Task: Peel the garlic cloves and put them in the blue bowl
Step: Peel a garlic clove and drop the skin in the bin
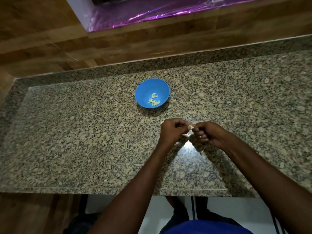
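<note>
A big speckled stone counter [84, 141] fills the middle of the frame. Behind it, along the top, runs a brown wooden wall [42, 31], with shiny purple foil [152, 10] at the upper middle. A blue bowl [146, 85] sits on the counter just above the middle, with a few peeled garlic cloves [154, 100] inside. Below the bowl and apart from it, the left hand [170, 130] and the right hand [209, 134] meet, fingers curled. Together they pinch one small garlic clove [191, 127] between them.
</note>
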{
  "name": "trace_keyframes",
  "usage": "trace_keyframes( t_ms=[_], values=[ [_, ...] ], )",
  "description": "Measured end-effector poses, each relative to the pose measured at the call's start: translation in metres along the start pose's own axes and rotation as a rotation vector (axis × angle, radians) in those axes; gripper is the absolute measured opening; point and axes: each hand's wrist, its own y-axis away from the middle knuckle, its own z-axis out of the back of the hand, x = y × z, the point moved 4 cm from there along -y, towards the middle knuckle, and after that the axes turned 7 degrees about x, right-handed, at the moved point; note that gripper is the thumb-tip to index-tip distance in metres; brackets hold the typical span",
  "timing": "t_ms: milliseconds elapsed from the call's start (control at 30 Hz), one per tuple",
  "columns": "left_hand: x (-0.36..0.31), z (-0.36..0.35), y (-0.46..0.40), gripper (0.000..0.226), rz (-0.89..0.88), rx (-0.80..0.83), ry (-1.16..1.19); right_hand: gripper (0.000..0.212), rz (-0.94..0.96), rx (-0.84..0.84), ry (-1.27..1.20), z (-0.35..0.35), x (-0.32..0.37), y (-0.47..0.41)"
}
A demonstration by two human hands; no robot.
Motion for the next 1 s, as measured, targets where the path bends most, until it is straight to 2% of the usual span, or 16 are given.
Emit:
trace_keyframes(
  t_ms=[133, 200, 267, 400, 433, 500, 600, 733, 867, 1000],
  values=[
    [-0.012, 0.002, 0.003, 0.007, -0.116, -0.014, -0.135, 0.033, -0.075, 0.046, -0.259, -0.005, 0.001, 0.002],
    [-0.013, 0.004, 0.002, 0.009, -0.088, 0.003, -0.12, 0.032, -0.065, 0.001, -0.22, -0.007, 0.001, 0.005],
    [-0.01, 0.006, -0.001, 0.01, 0.063, 0.014, 0.03, 0.03, 0.067, -0.107, 0.053, -0.004, 0.005, 0.009],
    [0.0, 0.004, 0.003, 0.01, 0.372, 0.018, 0.421, 0.027, 0.506, -0.349, 0.936, -0.01, 0.024, 0.019],
    [0.003, 0.004, 0.004, 0.012, 0.418, 0.015, 0.467, 0.026, 0.559, -0.407, 1.094, -0.013, 0.026, 0.02],
    [0.008, 0.004, 0.004, 0.018, 0.479, 0.005, 0.503, 0.023, 0.615, -0.476, 1.227, -0.017, 0.026, 0.02],
    [0.012, 0.004, 0.003, 0.018, 0.469, -0.014, 0.456, 0.015, 0.601, -0.527, 1.12, -0.012, 0.021, 0.018],
    [0.017, 0.004, 0.002, 0.004, 0.388, -0.021, 0.302, 0.013, 0.495, -0.469, 0.85, -0.005, 0.016, 0.014],
    [0.021, 0.002, 0.0, 0.002, 0.36, -0.015, 0.232, 0.01, 0.405, -0.419, 0.553, 0.003, 0.009, 0.008],
    [0.02, 0.0, -0.003, 0.007, 0.317, -0.037, 0.115, 0.013, 0.365, -0.401, 0.46, 0.008, 0.004, 0.004]
  ],
)
